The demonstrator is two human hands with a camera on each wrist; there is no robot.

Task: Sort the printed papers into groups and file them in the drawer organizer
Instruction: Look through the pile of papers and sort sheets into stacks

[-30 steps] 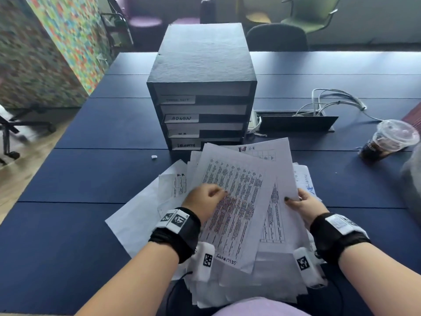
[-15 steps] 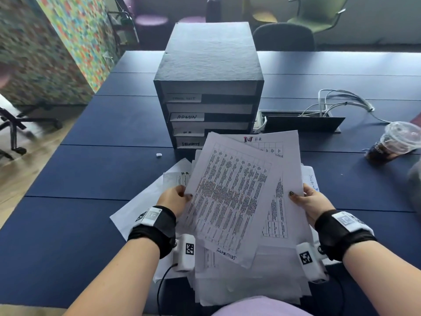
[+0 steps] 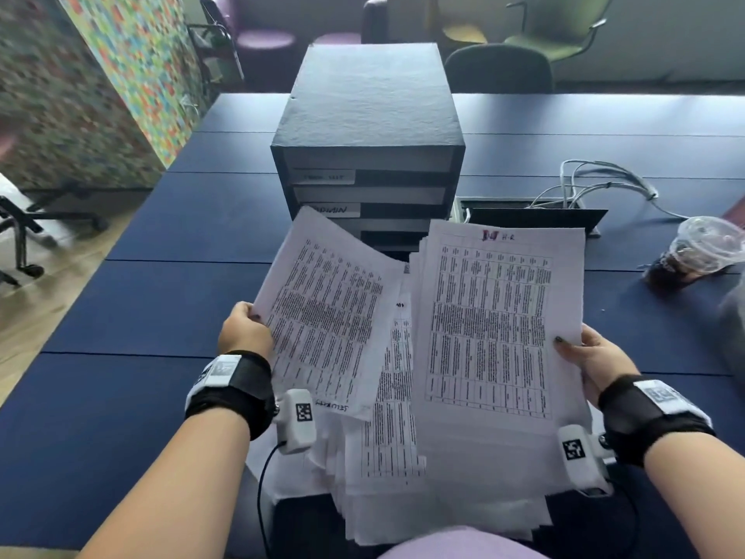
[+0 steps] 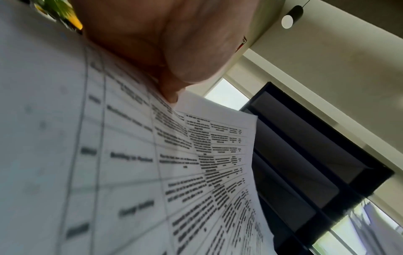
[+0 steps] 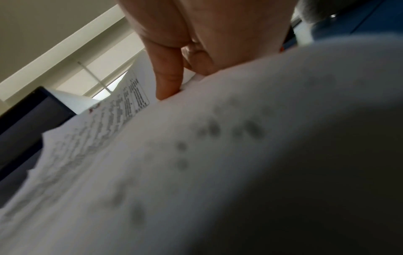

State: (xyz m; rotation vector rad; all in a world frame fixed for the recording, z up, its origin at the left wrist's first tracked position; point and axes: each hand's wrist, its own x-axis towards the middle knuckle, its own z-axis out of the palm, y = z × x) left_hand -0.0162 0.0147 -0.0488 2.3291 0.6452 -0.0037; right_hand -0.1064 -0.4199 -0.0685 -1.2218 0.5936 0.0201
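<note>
Hands apart, L hand w/ sheet, R hand w/ stack

My left hand now holds the top sheet lifted clear to the left, apart from the stack my right hand has raised; the HR page is fully exposed.

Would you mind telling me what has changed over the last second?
The left hand has taken the top sheet by its left edge and lifted it off leftward, uncovering the HR sheet. The right hand still holds the stack's right edge. The organizer and cup haven't moved.
</note>
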